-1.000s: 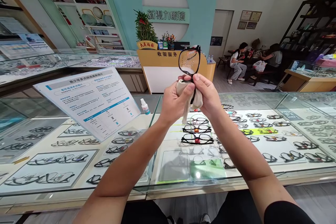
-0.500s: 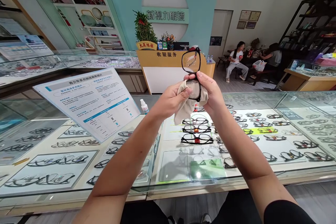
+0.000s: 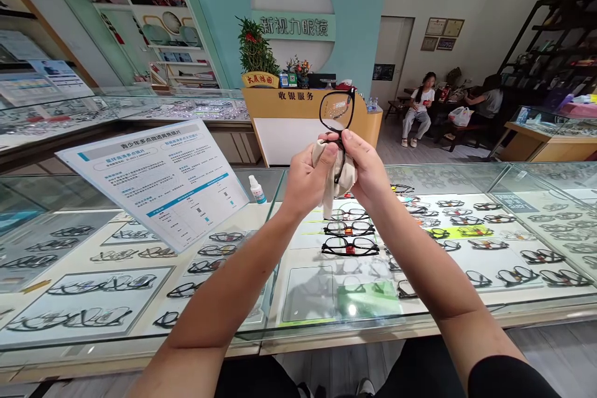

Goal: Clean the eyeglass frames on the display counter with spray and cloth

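Black-framed glasses point(image 3: 336, 111) are held up over the glass counter, one lens above the other. My left hand point(image 3: 308, 175) pinches a beige cloth point(image 3: 329, 189) against the lower part of the frame, thumb on the near side. My right hand point(image 3: 368, 168) grips the glasses near the bridge, with the cloth bunched in its palm. The upper lens stands free of the cloth; the lower one is mostly hidden by cloth and fingers. Below the hands, black glasses with red tags point(image 3: 349, 246) lie in rows inside the display case.
A printed sheet point(image 3: 158, 183) stands tilted on the counter at left, beside a small white spray bottle point(image 3: 256, 189). The glass counter point(image 3: 298, 337) spans the front. Beyond it is a cash desk point(image 3: 261, 109). Two people sit at the back right.
Both hands have shifted slightly left with the glasses, which have turned a little. My left thumb and the cloth now cover more of the lower lens.
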Tool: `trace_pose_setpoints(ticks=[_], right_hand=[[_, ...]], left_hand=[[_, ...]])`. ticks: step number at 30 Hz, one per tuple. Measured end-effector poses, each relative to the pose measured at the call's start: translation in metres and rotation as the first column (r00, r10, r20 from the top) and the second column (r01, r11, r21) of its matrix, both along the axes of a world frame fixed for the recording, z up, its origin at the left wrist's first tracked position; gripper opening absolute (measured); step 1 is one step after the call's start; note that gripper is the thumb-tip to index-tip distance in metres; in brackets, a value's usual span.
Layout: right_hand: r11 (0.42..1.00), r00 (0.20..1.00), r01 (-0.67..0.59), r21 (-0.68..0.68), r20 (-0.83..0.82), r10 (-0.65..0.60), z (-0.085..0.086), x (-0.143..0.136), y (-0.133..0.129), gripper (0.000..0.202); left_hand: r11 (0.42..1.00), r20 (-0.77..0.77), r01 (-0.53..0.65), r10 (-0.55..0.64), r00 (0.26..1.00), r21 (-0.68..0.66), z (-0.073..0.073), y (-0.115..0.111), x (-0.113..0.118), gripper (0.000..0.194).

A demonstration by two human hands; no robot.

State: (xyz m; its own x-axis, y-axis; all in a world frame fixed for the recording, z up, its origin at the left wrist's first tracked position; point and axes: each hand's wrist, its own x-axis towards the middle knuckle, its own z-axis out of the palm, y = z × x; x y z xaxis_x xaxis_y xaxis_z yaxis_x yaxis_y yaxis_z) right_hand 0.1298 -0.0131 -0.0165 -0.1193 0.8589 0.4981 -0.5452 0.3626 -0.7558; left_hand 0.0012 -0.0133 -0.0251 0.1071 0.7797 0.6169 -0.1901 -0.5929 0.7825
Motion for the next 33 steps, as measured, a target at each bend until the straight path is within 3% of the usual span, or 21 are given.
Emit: trace_pose_setpoints(ticks=[6,9,16,25,33], right_hand=[[0.998,0.998,0.052,-0.038,0.028,-0.051,0.004,0.009,0.003,0.049],[0.998,0.997,0.06,-0.03,0.042,-0.059,0.005,0.013,0.008,0.048],[0.995,0.994,0.096,0.017,0.057,-0.097,0.006,0.025,0.013,0.044],[0.997,0.961,0.022,0.079,0.273,-0.042,0.006,0.028,0.006,0.04],[0.993,0.927,-0.084,0.08,0.371,0.048,0.003,0.028,0.008,0.041]], left_hand=[[0.968,-0.197,0.236,-0.249,0.948,-0.086,0.003,0.01,-0.019,0.065],[0.95,-0.231,0.286,-0.308,0.923,-0.126,0.006,0.013,-0.027,0.065],[0.953,-0.109,0.208,-0.236,0.965,-0.222,0.011,0.02,-0.034,0.07],[0.967,0.017,0.139,-0.139,0.99,-0.212,0.018,0.023,-0.048,0.07],[0.953,0.006,0.208,-0.212,0.977,-0.222,0.023,0.018,-0.047,0.062]])
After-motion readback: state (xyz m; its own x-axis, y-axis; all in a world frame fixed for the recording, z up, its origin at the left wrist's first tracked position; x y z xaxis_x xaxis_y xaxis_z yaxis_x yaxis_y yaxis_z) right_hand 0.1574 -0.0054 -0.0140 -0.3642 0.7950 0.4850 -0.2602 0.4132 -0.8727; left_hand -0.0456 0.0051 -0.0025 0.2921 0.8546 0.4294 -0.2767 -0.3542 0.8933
